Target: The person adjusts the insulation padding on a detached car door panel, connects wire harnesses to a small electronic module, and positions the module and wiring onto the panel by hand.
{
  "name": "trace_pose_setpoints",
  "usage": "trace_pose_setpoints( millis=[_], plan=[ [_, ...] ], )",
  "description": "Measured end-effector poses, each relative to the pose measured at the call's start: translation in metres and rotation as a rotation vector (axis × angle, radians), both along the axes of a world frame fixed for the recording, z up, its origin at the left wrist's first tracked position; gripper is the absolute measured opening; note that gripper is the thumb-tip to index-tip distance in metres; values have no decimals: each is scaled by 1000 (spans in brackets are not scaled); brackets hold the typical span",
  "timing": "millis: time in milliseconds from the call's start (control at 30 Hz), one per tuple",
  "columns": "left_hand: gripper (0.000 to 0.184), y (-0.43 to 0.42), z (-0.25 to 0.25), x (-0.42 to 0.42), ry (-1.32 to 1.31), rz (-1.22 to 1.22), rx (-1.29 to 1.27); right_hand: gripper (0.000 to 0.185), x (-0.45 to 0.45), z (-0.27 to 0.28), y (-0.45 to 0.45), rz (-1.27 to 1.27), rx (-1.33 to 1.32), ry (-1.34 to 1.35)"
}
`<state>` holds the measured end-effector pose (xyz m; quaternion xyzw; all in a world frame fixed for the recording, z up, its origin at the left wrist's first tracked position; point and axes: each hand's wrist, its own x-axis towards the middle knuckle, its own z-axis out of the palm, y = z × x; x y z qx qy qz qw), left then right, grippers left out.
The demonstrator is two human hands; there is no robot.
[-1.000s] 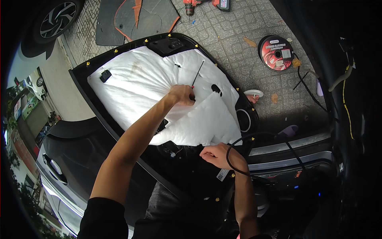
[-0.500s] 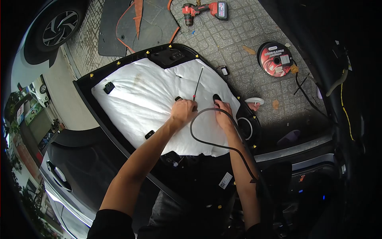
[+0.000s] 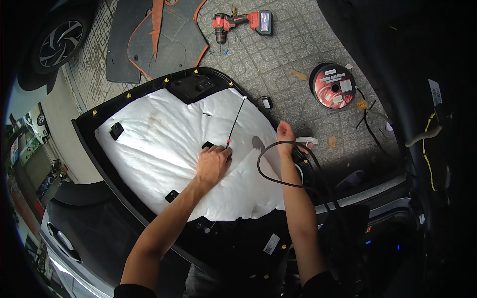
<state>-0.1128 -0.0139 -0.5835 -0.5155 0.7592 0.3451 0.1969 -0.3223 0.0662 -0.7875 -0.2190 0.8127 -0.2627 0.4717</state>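
Note:
A black car door trim panel (image 3: 166, 74) lies with its back side up, covered by a white padding sheet (image 3: 144, 131). My left hand (image 3: 213, 163) presses on the sheet with its fingers curled, beside a black opening. From under those fingers runs a thin dark shaft with a red collar (image 3: 228, 141), apparently a screwdriver whose handle is mostly hidden. Over the panel's right edge, my right hand (image 3: 284, 135) is raised, fingers bent together; what it holds, if anything, I cannot make out. A black cable (image 3: 262, 160) loops across that wrist. Near it the sheet has a dark oval spot (image 3: 257, 143).
Yellow clips line the panel's rim. On the paving beyond are a red cordless drill (image 3: 242, 22), a dark mat (image 3: 169, 39) with orange edging and a cable spool (image 3: 334, 85). Car bodywork (image 3: 94, 223) is at left; a door sill (image 3: 382, 185) lies right.
My right hand has lifted off the sheet and moved right, past the panel's edge. The cable loop has shifted with it. My left hand stays on the sheet while the whole view shifts.

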Motion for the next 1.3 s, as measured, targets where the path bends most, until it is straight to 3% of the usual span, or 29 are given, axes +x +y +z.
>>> trace_pose_setpoints(
  millis=[100, 200, 333, 367, 467, 533, 567, 600, 633, 667, 733, 800, 867, 900, 967, 1033, 1067, 1133, 1200, 1300],
  plan=[
    [16, -1, -1, 2, -27, -24, 25, 31, 2, -73, -4, -176, 26, -225],
    [15, -4, 0, 1, -33, -3, 75, 50, 1, -98, -39, 178, 88, 0],
    [16, -10, -1, 3, -49, 4, 144, 65, 12, -133, -58, 435, 185, -83],
    [16, -12, 1, 3, -66, 8, 170, 68, 15, -133, -57, 542, 247, 20],
    [18, -16, 1, 4, -54, -3, 197, 46, 21, -188, -15, 358, 168, -234],
    [19, -17, 2, 6, -62, -78, 186, 35, 22, -114, -33, 415, 126, -96],
    [20, -17, 2, 7, -71, -94, 215, 33, 22, -90, -32, 401, -69, -33],
    [21, -16, 1, 8, -53, -84, 216, 32, 17, -76, -28, 387, -271, 32],
    [21, -15, 2, 8, -55, -100, 209, 31, 11, -71, -19, 457, -263, -53],
    [21, -15, 1, 9, -58, -120, 195, 32, 5, -61, -13, 524, -250, -75],
    [22, -10, -4, 17, -24, -211, 162, 32, -2, -52, 0, 311, 116, -273],
    [23, -11, -16, 23, 10, -308, 109, 33, -18, -54, 6, 293, 103, -95],
    [26, -17, -29, 26, -42, -498, 320, 33, -35, -39, -5, 376, 282, -390],
    [34, -24, -33, 26, -95, -600, 402, 31, -33, -37, -7, 351, 299, -397],
    [34, -28, -32, 25, -71, -579, 393, 29, -36, -41, -3, 319, 323, -399],
    [27, -28, -25, 27, 14, -517, 319, 26, -34, -67, 10, 471, 63, -252],
    [27, -24, -19, 25, 10, -521, 325, 26, -34, -74, 13, 466, 67, -257],
    [22, -25, 7, 15, -62, -308, 253, 31, -26, -73, 7, 90, 216, -702],
    [18, -15, 17, 14, -72, -246, 174, 25, -17, -62, -1, 207, 283, -557],
    [12, -18, 34, -5, -50, -263, -179, 35, -23, -46, -15, 314, 257, -853]
  ],
)
